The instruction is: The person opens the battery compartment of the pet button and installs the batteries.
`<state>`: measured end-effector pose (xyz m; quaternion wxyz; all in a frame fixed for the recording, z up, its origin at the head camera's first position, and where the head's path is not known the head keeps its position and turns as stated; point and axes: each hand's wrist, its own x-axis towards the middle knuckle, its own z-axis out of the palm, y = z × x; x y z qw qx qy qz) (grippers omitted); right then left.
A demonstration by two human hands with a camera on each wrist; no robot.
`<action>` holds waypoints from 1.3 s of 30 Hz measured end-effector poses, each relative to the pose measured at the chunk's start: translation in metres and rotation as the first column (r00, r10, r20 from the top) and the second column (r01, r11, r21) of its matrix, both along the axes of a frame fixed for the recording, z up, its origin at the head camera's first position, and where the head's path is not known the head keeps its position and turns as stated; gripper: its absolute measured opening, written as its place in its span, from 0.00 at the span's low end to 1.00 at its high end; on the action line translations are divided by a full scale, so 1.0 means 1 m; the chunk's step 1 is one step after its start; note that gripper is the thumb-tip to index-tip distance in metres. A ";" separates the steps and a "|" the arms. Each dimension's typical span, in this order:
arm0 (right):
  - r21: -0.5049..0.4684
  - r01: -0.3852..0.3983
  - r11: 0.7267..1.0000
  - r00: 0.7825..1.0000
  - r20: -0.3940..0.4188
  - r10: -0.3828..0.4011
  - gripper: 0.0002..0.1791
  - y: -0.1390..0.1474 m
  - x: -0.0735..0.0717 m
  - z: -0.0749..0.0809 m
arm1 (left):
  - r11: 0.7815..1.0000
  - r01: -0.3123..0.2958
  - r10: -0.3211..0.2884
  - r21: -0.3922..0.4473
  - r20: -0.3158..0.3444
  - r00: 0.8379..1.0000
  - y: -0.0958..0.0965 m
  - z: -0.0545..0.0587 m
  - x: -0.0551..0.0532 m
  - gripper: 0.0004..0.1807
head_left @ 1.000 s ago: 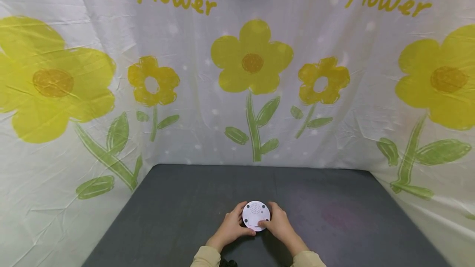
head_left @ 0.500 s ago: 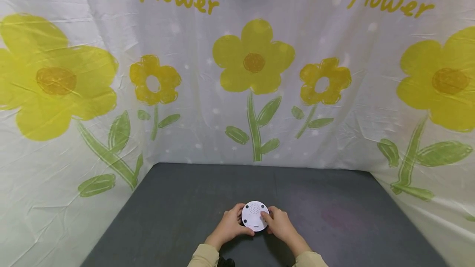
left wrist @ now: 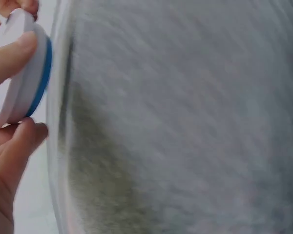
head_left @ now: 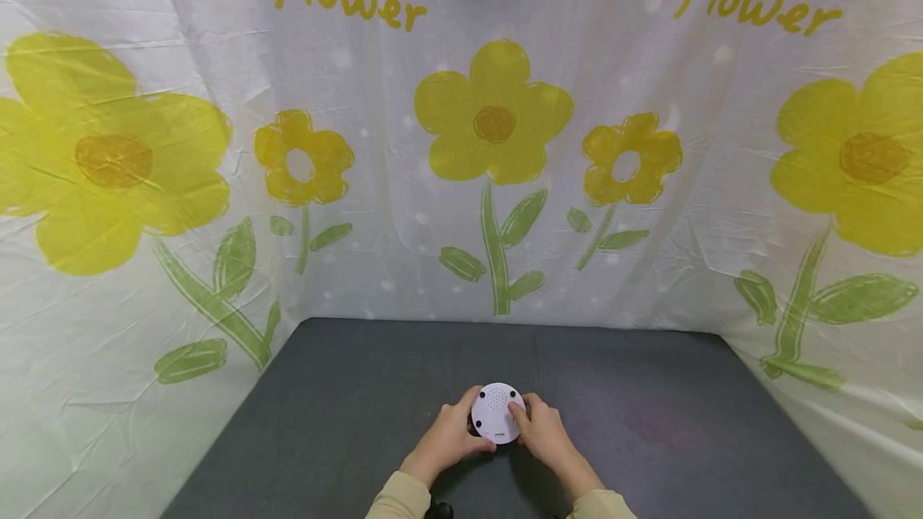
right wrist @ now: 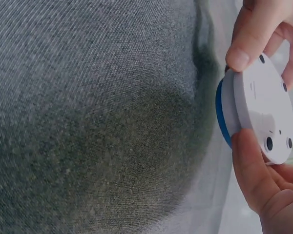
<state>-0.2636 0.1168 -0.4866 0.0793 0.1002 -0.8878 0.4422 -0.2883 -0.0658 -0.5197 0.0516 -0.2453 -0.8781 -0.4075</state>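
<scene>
A round white device (head_left: 497, 423) is held between both hands above the dark table. Its flat face toward the head camera has small black feet and a patch of tiny holes. A blue band runs round its other side in both wrist views. My left hand (head_left: 449, 432) grips the left rim, thumb along the lower edge. On the other side my right hand (head_left: 542, 429) holds the right rim, its thumb lying on the white face. Parts of the fingers behind the device are hidden in the head view.
The dark grey tabletop (head_left: 360, 391) spreads under the hands. A white curtain (head_left: 389, 263) printed with yellow flowers closes off the back and both sides. A small black object (head_left: 440, 509) shows at the bottom edge between the beige sleeves.
My right thumb has slid upward across the white face from near its lower edge. The device has moved slightly away from the person, and both hands keep hold of it.
</scene>
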 end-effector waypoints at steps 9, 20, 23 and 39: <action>0.014 0.100 0.995 0.993 -0.065 -0.099 0.18 0.003 -0.001 0.005 | 0.984 0.024 -0.056 0.176 0.179 0.982 0.004 0.013 0.001 0.41; -0.141 0.149 0.979 0.988 0.058 -0.142 0.22 0.010 -0.003 0.009 | 0.949 0.005 -0.080 0.314 0.227 0.971 0.011 0.022 0.004 0.20; -0.141 0.132 0.981 0.990 0.067 -0.123 0.24 0.012 -0.003 0.010 | 0.958 -0.016 -0.039 0.287 0.186 0.982 0.014 0.019 0.003 0.17; -0.268 0.042 0.963 0.998 0.060 -0.027 0.27 0.020 -0.004 0.013 | 0.893 -0.063 -0.020 0.446 0.178 0.984 0.017 0.014 0.000 0.35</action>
